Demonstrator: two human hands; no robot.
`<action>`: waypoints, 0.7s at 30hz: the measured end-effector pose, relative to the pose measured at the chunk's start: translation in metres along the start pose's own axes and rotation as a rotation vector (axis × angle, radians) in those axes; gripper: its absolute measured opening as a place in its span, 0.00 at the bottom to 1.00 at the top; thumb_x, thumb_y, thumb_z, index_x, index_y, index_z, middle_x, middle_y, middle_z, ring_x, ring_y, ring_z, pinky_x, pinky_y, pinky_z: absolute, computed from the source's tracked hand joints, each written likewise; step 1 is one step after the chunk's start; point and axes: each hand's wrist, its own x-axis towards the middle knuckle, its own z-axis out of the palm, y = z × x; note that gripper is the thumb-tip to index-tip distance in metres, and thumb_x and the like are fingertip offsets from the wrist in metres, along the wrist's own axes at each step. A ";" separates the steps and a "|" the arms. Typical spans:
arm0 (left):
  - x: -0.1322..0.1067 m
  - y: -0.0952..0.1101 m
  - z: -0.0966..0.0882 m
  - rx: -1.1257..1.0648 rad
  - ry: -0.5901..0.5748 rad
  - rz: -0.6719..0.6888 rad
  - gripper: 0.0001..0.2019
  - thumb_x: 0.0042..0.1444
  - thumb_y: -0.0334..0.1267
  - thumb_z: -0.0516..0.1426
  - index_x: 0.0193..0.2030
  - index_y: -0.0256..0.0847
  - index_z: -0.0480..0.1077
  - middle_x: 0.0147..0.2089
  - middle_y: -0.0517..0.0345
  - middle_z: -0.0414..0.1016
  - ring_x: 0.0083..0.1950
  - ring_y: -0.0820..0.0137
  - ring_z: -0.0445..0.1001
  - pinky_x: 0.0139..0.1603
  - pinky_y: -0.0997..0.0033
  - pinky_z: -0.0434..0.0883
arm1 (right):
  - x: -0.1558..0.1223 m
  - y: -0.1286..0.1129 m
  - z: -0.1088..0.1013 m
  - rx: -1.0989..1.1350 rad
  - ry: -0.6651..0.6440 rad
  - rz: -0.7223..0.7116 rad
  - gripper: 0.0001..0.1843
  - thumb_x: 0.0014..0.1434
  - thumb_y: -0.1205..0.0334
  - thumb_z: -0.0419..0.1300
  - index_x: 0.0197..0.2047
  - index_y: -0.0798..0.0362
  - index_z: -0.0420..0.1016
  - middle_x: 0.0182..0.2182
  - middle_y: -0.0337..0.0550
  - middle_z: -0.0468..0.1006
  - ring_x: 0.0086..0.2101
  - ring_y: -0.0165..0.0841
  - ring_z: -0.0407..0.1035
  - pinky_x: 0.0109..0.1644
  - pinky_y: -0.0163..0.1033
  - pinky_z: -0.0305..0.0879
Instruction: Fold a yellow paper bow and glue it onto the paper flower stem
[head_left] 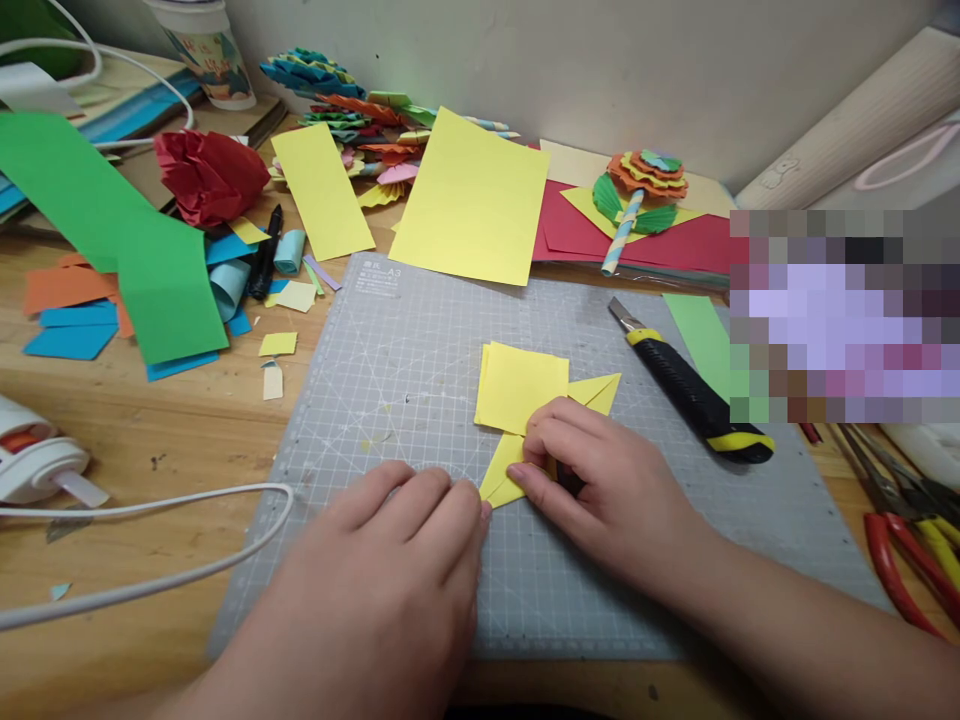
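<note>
A folded piece of yellow paper (pixel 504 468) lies on the grey cutting mat (pixel 390 360), its point turned toward me. My left hand (pixel 397 560) pinches that pointed tip. With thumb and bent fingers closed on its edge, my right hand (pixel 600 470) holds the same piece. Just beyond it sits a small stack of yellow squares (pixel 523 388). Another folded yellow point (pixel 598 392) sticks out to the right of the stack; whether it joins the held piece is hidden by my right hand.
A utility knife (pixel 694 390), blade out, rests right of my hands. Yellow sheets (pixel 480 200), a paper flower (pixel 637 200) and red crumpled paper (pixel 210 178) lie at the back. A white cable (pixel 187 572) and glue gun (pixel 37 460) are left, red-handled pliers (pixel 892 570) right.
</note>
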 end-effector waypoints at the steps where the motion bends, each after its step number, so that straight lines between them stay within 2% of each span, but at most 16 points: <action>1: 0.000 0.000 0.000 0.009 -0.004 0.000 0.11 0.54 0.34 0.54 0.43 0.41 0.75 0.41 0.55 0.75 0.40 0.62 0.71 0.41 0.59 0.68 | 0.000 0.000 0.000 -0.001 0.000 0.000 0.09 0.62 0.66 0.55 0.29 0.52 0.62 0.31 0.39 0.68 0.32 0.31 0.61 0.33 0.38 0.54; 6: -0.002 0.002 0.000 -0.002 0.009 -0.005 0.10 0.56 0.33 0.53 0.40 0.41 0.75 0.39 0.54 0.76 0.40 0.62 0.71 0.42 0.59 0.67 | -0.002 0.001 0.000 0.007 0.001 -0.012 0.09 0.62 0.66 0.55 0.29 0.52 0.62 0.30 0.39 0.67 0.32 0.32 0.61 0.33 0.38 0.54; 11: -0.005 0.002 0.000 0.000 0.030 0.013 0.13 0.57 0.33 0.52 0.46 0.40 0.74 0.38 0.54 0.76 0.39 0.62 0.71 0.42 0.59 0.66 | -0.002 0.000 0.000 0.009 -0.007 -0.013 0.09 0.62 0.66 0.54 0.29 0.52 0.62 0.30 0.39 0.67 0.32 0.32 0.61 0.33 0.38 0.54; 17: -0.001 -0.001 0.002 -0.007 -0.004 0.005 0.09 0.55 0.35 0.55 0.40 0.43 0.75 0.40 0.56 0.75 0.39 0.63 0.71 0.37 0.61 0.67 | -0.001 0.000 0.000 0.006 -0.011 -0.014 0.08 0.62 0.66 0.54 0.30 0.52 0.62 0.31 0.39 0.67 0.32 0.32 0.61 0.33 0.38 0.54; 21: 0.002 0.000 -0.002 -0.065 -0.005 -0.073 0.08 0.57 0.35 0.54 0.40 0.43 0.75 0.38 0.58 0.74 0.40 0.63 0.71 0.38 0.60 0.69 | 0.000 0.001 0.001 0.006 -0.014 -0.016 0.08 0.62 0.66 0.54 0.30 0.52 0.62 0.31 0.39 0.67 0.32 0.32 0.61 0.34 0.39 0.55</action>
